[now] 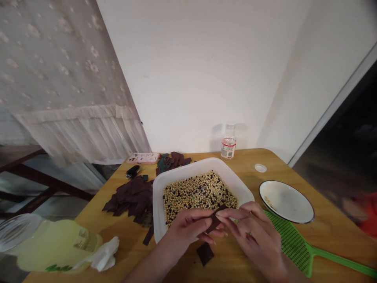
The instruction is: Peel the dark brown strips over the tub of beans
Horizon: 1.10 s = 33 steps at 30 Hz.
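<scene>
My left hand (191, 226) and my right hand (257, 232) meet over the near edge of a white plastic tub (159, 196). Between their fingertips they pinch a small flat dark brown piece (214, 223) that looks like cloth or leather. The tub holds many small round beads (197, 192), mostly cream and black. Just below my hands, a separate dark brown square (205, 254) lies on the wooden table. To the tub's left sits a loose pile of similar dark brown pieces (132, 196). My palms and wrists partly hide the tub's near rim.
A yellowish jar (55, 243) and crumpled tissue (106, 255) are at left. A phone (144, 158), black key fob (132, 171) and more scraps (171, 162) lie behind. At right are a clear bottle (229, 145), white cap (260, 168), enamel plate (288, 200) and green fly swatter (294, 243).
</scene>
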Motion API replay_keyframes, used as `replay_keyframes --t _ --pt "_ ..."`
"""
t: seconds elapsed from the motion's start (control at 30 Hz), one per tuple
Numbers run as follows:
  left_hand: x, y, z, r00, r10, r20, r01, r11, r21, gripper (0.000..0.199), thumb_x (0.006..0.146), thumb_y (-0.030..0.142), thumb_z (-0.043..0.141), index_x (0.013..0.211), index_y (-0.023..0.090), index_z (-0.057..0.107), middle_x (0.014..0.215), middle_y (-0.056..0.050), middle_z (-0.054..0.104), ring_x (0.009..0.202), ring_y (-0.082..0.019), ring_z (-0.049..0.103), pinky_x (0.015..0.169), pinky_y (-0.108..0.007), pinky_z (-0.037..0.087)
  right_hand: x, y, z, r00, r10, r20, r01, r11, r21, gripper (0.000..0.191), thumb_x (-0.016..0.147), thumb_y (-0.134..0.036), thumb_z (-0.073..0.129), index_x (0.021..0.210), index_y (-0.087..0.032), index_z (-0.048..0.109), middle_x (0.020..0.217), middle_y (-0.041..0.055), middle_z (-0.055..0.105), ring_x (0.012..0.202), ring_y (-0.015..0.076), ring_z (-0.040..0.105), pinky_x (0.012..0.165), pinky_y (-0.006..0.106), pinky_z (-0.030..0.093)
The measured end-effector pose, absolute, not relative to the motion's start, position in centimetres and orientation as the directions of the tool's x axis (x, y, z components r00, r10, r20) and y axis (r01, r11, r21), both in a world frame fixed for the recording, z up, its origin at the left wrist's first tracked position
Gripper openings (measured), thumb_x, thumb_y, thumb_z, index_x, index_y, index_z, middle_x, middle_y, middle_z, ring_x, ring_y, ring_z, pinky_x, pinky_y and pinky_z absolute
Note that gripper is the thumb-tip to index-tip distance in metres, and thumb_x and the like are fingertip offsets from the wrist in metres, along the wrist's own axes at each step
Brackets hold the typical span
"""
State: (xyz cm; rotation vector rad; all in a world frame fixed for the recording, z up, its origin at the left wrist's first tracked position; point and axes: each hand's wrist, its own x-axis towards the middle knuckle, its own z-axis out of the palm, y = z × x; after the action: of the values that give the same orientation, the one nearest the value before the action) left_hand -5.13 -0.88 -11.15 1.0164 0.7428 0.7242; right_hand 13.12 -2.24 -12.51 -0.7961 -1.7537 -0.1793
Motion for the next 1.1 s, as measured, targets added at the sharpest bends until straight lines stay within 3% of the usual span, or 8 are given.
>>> replay_keyframes --t 0.63,1.1 --pt "-5.41 -0.97 -11.32 0.563 0.802 -0.198 -0.122 0.318 0.94 0.031 0.079 0.043 0.069 0.101 0.022 0.075 0.092 -0.008 0.078 0.084 -0.018 0.073 0.067 -0.02 0.052 12.81 -2.51 -12.16 -0.103 0.458 0.883 0.565 0.758 -0.327 0.034 0.084 -0.009 0.061 0.061 -0.024 0.041 0.077 -0.0045 0.076 0.06 0.012 0.06 0.052 0.024 0.049" --pt "-5.34 -1.06 -10.98 0.537 0.813 -0.225 -0.118 0.337 0.934 0.033 0.076 0.044 0.071 0.097 0.019 0.075 0.094 -0.009 0.077 0.084 -0.02 0.073 0.069 -0.025 0.053 12.78 -2.46 -12.25 -0.096 0.474 0.875 0.567 0.749 -0.344 0.033 0.084 -0.01 0.062 0.063 -0.025 0.041 0.078 -0.0053 0.076 0.062 0.0119 0.061 0.052 0.024 0.052"
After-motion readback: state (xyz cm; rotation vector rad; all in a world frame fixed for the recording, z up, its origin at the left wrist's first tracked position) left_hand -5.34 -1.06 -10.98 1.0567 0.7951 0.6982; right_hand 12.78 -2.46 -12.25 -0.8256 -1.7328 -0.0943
